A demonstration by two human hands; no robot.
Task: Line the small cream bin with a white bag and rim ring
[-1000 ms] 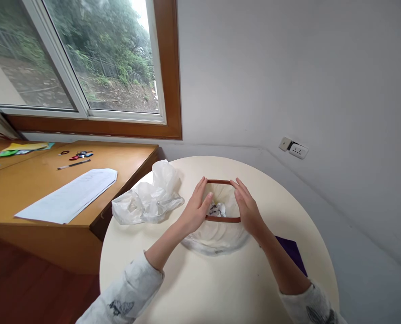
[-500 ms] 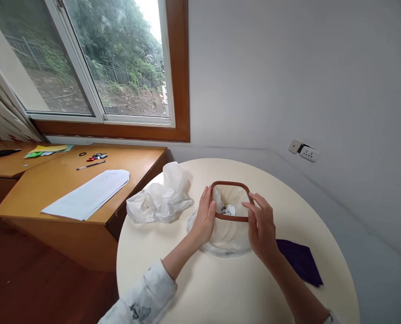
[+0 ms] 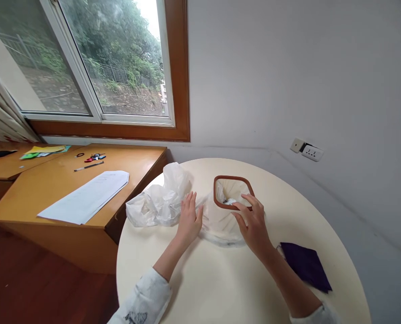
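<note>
A small trash bin with a brown squarish rim (image 3: 233, 177) stands on the round table, lined with a translucent white plastic bag (image 3: 222, 225) that hangs down outside it. Some crumpled white paper (image 3: 229, 202) lies inside. My right hand (image 3: 254, 225) is at the rim's front right corner, its curved fingers apart over the edge and the thumb in front; whether they touch the rim is unclear. My left hand (image 3: 189, 217) is open, fingers stretched, between the bin and a crumpled white plastic bag (image 3: 163, 198) on the left.
A folded dark purple cloth (image 3: 306, 265) lies on the round table (image 3: 214, 292) at right. The wooden desk (image 3: 62, 173) at left bears white papers (image 3: 89, 195), a pen (image 3: 89, 166) and keys (image 3: 95, 157). A wall socket (image 3: 312, 152) is at right.
My left hand has let go of the bin's rim and moved left, towards the crumpled bag. The bin sits slightly farther from me. My right hand has shifted left along the rim's front corner.
</note>
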